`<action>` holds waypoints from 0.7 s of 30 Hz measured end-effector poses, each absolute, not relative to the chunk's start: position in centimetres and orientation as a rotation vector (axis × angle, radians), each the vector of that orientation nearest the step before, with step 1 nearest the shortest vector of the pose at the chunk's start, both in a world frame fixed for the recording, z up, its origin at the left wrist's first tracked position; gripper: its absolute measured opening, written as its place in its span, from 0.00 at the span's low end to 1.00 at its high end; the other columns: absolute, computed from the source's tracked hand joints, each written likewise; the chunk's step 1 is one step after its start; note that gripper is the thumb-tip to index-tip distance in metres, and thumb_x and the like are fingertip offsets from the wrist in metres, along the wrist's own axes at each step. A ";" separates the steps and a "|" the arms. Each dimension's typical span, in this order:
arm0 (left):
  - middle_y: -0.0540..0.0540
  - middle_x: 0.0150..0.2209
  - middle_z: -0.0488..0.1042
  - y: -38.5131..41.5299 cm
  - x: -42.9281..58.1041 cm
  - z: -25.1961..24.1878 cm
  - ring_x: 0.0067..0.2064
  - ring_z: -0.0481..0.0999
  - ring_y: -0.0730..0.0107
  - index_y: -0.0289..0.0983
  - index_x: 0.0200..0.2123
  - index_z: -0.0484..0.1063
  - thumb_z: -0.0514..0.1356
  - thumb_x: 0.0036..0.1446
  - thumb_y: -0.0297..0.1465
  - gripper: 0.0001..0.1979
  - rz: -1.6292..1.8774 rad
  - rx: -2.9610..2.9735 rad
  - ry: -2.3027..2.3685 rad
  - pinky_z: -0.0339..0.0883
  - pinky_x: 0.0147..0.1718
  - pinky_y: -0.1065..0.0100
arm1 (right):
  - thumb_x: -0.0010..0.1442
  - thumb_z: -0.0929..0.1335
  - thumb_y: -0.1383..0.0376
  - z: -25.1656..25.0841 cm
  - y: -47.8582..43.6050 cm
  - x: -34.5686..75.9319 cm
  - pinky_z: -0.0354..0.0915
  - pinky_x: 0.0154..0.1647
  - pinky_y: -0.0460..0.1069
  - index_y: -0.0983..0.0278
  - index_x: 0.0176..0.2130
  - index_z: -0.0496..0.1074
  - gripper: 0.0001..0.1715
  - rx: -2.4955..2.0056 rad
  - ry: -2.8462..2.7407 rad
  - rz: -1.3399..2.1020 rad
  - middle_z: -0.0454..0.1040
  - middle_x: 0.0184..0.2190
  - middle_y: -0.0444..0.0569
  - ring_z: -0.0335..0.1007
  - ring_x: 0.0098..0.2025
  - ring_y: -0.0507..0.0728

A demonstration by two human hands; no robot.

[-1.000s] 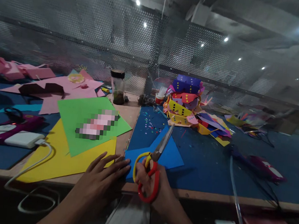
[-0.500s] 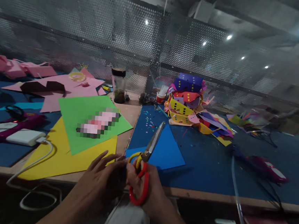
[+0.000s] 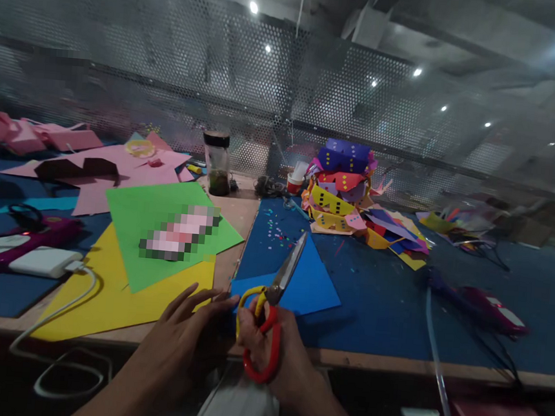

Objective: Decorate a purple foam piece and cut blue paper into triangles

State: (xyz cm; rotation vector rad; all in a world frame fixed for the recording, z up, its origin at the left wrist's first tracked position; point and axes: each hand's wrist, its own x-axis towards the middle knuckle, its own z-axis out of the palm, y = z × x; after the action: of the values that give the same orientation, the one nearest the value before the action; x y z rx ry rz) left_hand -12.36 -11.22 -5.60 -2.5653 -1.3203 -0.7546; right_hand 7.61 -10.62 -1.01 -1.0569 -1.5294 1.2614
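My right hand (image 3: pixel 289 351) is closed round the handles of a pair of scissors (image 3: pixel 287 273), one handle loop yellow and the other red. Their blades look closed and point away over a blue paper sheet (image 3: pixel 314 279). To the left, my left hand (image 3: pixel 189 323) is held with its fingers stretched out and apart at the front edge of the table. Its fingertips reach over the edge of a yellow sheet (image 3: pixel 89 301) and toward the scissors' handle. A green sheet (image 3: pixel 140 270) lies on the yellow one, with a pixelated object (image 3: pixel 181 233) on it.
A lidded glass jar (image 3: pixel 217 167) stands behind. Colourful folded paper pieces (image 3: pixel 340 187) are piled back right, with paper scraps (image 3: pixel 273 224) nearby. A white cable (image 3: pixel 33 335) hangs off the front edge by a power strip (image 3: pixel 12 243). Pink sheets (image 3: pixel 101 160) lie far left.
My right hand and the scissors have shifted slightly right and down. The left forefinger now stretches straighter toward the right. The view has moved a little.
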 end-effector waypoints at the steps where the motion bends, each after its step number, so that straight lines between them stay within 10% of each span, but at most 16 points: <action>1: 0.43 0.57 0.76 -11.2 -12.4 -5.6 0.60 0.72 0.54 0.41 0.64 0.57 0.66 0.56 0.38 0.35 -0.733 -2.562 -1.334 0.59 0.62 0.51 | 0.65 0.67 0.52 -1.2 -10.5 8.0 0.62 0.28 0.46 0.61 0.31 0.69 0.17 -1.069 -1.525 1.287 0.68 0.26 0.42 0.64 0.27 0.52; 21: 0.51 0.62 0.71 -10.4 -13.4 -5.9 0.63 0.67 0.57 0.48 0.59 0.70 0.65 0.58 0.42 0.25 -0.659 -2.573 -1.077 0.55 0.63 0.55 | 0.67 0.63 0.47 -2.1 -8.2 21.5 0.61 0.20 0.45 0.61 0.31 0.66 0.23 -1.482 -1.419 0.741 0.69 0.21 0.41 0.62 0.18 0.50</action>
State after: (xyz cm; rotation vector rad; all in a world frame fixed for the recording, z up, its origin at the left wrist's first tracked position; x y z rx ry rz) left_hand -13.36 -10.37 -5.86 -2.5734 -1.0769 -0.6591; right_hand 21.55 -8.19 -2.12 -1.4821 -1.4191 0.7414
